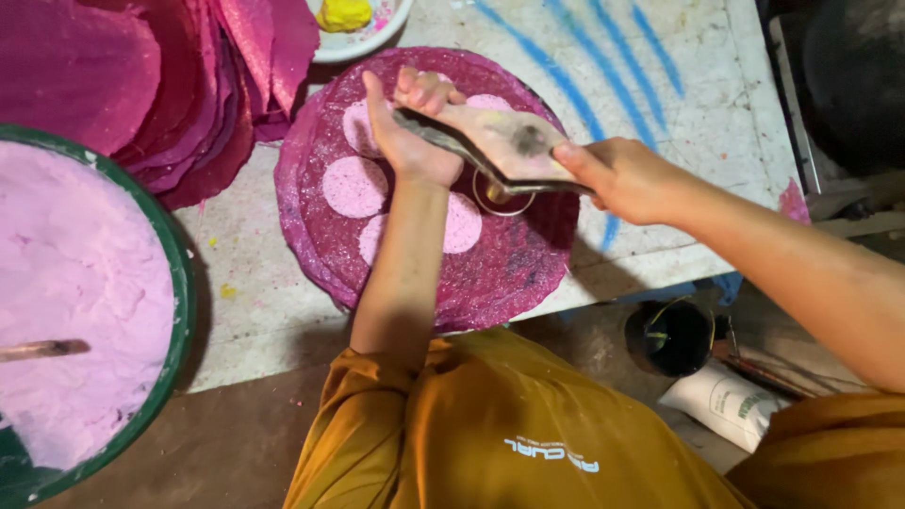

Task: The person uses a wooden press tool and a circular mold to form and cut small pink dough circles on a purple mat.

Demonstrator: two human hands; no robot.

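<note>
My left hand (407,141) is raised over a round magenta mat (528,269), with its fingers curled over the far end of a flat, stained paddle (504,139). At the near end of the paddle, my right hand (624,177) grips the handle. The paddle lies slanted above the mat. Under it, a small metal ring (500,200) rests on the mat. Several pale pink discs of paste (354,187) lie on the mat around my left hand; some are partly hidden by the hand and arm.
A large green bowl (181,311) of pale pink paste stands at the left, with a stick (42,350) lying in it. Stacked magenta mats (179,85) sit at the top left. A white plate (363,42) holds a yellow lump. A dark pot (671,337) and a white bag (731,403) are below the table edge.
</note>
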